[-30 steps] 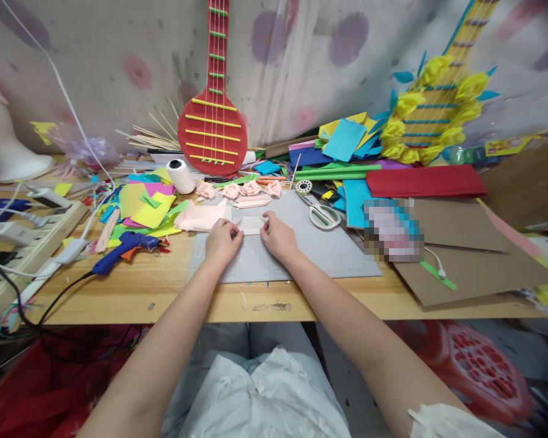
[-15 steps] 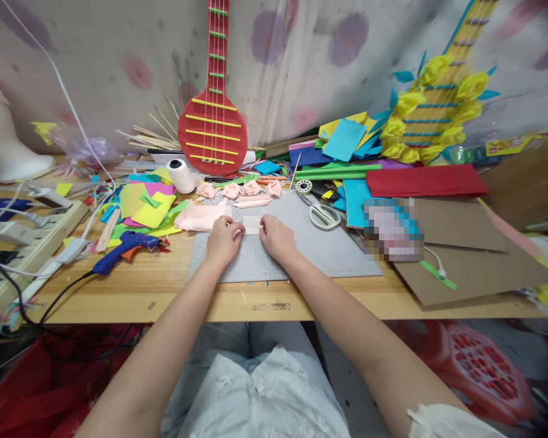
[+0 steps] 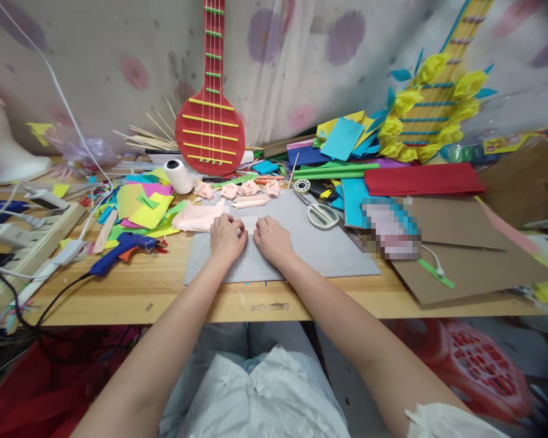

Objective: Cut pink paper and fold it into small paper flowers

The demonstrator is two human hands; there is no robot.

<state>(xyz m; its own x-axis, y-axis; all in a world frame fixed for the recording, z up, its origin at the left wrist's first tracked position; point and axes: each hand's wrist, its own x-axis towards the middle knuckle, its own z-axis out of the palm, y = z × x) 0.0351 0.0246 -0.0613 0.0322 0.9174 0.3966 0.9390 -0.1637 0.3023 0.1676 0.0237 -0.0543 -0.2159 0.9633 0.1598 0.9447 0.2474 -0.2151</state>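
A small pale pinkish-white piece of paper lies over the grey cutting mat, between my hands. My left hand is closed on its left side, fingers curled and thumb pressed in. Against the right side, my right hand also has its fingers bent down and closed. My fingers cover the paper's ends. Just behind my left hand lies a stack of light pink crepe paper. Several pink paper roses and some cut pink strips sit beyond the hands.
Scissors rest on the mat at right, near brown cardboard. To the left are a blue glue gun, coloured paper scraps and a power strip. A red paper lute and a thread spool stand behind.
My hands have come slightly closer together, and the right fingers have turned further down over the paper. The whole view has shifted a little.
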